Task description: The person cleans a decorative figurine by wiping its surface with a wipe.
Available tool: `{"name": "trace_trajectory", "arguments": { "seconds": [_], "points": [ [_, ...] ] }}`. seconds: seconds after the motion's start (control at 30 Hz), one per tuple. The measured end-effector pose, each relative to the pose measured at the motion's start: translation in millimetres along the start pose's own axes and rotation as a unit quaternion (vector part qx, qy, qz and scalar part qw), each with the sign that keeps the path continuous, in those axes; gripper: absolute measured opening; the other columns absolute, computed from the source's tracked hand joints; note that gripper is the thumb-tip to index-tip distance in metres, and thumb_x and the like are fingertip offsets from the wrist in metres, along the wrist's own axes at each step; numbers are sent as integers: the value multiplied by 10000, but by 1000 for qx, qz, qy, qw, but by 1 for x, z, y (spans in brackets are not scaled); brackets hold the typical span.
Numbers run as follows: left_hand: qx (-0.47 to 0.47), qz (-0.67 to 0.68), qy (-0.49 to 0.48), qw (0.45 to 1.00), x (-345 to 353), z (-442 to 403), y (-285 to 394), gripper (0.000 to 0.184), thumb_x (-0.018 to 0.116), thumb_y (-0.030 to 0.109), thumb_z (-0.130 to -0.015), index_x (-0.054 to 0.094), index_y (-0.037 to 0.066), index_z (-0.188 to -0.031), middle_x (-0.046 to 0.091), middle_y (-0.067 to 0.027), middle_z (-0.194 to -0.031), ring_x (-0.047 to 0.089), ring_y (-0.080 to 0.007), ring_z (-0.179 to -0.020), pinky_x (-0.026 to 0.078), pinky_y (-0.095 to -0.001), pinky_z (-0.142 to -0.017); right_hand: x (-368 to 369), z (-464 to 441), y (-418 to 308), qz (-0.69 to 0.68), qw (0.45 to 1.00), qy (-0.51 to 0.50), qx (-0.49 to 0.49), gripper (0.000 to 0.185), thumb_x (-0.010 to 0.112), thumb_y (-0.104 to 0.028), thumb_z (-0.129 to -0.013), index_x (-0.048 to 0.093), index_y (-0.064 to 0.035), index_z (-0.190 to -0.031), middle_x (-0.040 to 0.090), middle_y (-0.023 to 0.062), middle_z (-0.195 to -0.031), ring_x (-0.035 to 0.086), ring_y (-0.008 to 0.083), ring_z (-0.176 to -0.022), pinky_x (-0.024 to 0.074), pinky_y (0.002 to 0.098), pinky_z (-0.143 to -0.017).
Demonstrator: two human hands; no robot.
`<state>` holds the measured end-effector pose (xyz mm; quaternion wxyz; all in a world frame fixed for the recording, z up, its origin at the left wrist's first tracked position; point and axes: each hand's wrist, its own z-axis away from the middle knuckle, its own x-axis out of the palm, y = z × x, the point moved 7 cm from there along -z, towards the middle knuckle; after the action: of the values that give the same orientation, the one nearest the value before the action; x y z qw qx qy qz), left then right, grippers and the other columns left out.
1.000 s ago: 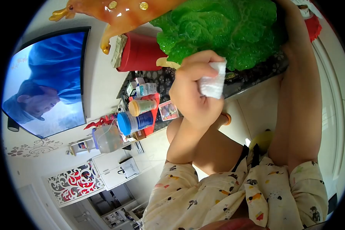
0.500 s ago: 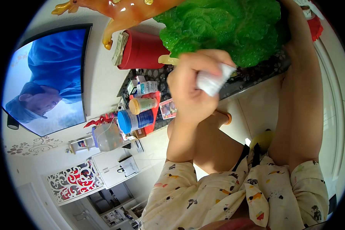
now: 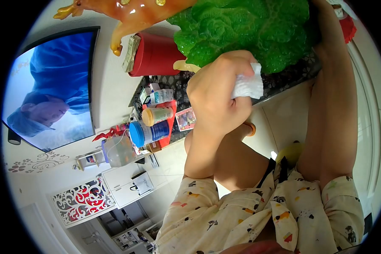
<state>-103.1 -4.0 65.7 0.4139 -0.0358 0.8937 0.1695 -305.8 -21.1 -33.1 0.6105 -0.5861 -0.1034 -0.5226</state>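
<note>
My left hand (image 3: 220,93) is closed around a crumpled white tissue (image 3: 248,84), which sticks out between the thumb and fingers. It is just in front of the lower edge of a glossy green cabbage-shaped ornament (image 3: 241,34); I cannot tell whether the tissue touches it. On the right, my right arm (image 3: 334,97) reaches up along the ornament's side. The right hand's fingers are hidden at the top edge. An orange animal figure (image 3: 146,15) with gold coins adjoins the ornament at the top left.
A red round box (image 3: 156,55), a blue-lidded tub (image 3: 142,133), a yellow-lidded jar (image 3: 152,115) and a clear container (image 3: 119,150) stand along a dark patterned counter (image 3: 182,84). A television (image 3: 59,84) hangs on the wall. A foot in an orange slipper (image 3: 252,128) shows below.
My left hand has shifted slightly right with the tissue, which has turned and looks sharper. The right arm stays in almost the same place.
</note>
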Motion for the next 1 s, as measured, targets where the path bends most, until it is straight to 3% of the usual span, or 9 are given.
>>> {"name": "trace_trajectory", "arguments": {
  "seconds": [0.1,0.13,0.23,0.37,0.6,0.67,0.8,0.93,1.0],
  "points": [
    [-8,165,17,986,-1,4,-14,185,652,-61,-859,525,21,-964,715,-208,-921,674,-191,-777,530,-257,-729,4,6,-5,12,999,51,-1,284,647,-287,-810,685,-49,-960,703,82,-830,687,204,-723,574,315,-686],
    [-42,209,91,973,-5,6,-16,203,631,-114,-771,576,27,-906,718,-158,-880,683,-203,-726,552,-289,-690,9,10,-11,17,996,82,27,285,650,-287,-805,686,-50,-959,703,83,-829,686,205,-720,574,316,-685],
    [-83,295,149,940,-12,15,-23,237,623,-101,-888,462,3,-1026,670,-230,-1033,686,-264,-950,562,-351,-852,6,14,-7,12,999,49,-12,285,655,-282,-794,685,-50,-958,703,84,-829,684,208,-715,572,316,-686],
    [-119,228,225,940,-18,14,-15,347,695,-104,-867,458,15,-1092,667,-253,-1025,676,-270,-985,559,-369,-894,-3,-1,-1,3,1000,16,17,283,660,-275,-785,685,-49,-954,704,86,-832,683,213,-713,571,319,-688],
    [-30,20,78,996,-10,13,-2,304,662,-137,-846,502,-39,-1085,634,-281,-1110,686,-292,-998,573,-361,-881,-2,2,-3,10,1000,28,-6,305,664,-274,-780,683,-42,-977,713,98,-855,692,219,-737,574,320,-692],
    [-11,53,62,997,-5,17,-5,276,662,-101,-856,511,-48,-1081,648,-274,-1095,688,-301,-994,572,-359,-865,1,6,-3,15,999,39,-2,313,658,-272,-786,683,-35,-988,715,100,-862,695,219,-745,577,322,-699],
    [60,-93,58,992,2,6,8,337,631,-76,-671,616,-15,-1003,699,-160,-1043,654,-273,-776,535,-335,-688,6,6,-3,0,1000,15,2,310,648,-269,-799,688,-28,-989,718,99,-868,699,215,-753,585,324,-712],
    [30,-188,19,981,5,-1,22,404,559,-121,-589,639,-21,-972,713,-184,-983,694,-330,-812,560,-337,-741,3,5,-3,10,1000,18,0,307,642,-277,-805,693,-30,-982,719,94,-869,700,211,-754,586,317,-718],
    [26,-227,12,973,9,-6,29,392,536,-110,-576,626,0,-942,697,-154,-960,664,-319,-740,544,-347,-661,3,5,-2,4,1000,10,-5,308,642,-281,-805,694,-33,-979,719,91,-870,698,210,-758,584,316,-722]
  ]
}}
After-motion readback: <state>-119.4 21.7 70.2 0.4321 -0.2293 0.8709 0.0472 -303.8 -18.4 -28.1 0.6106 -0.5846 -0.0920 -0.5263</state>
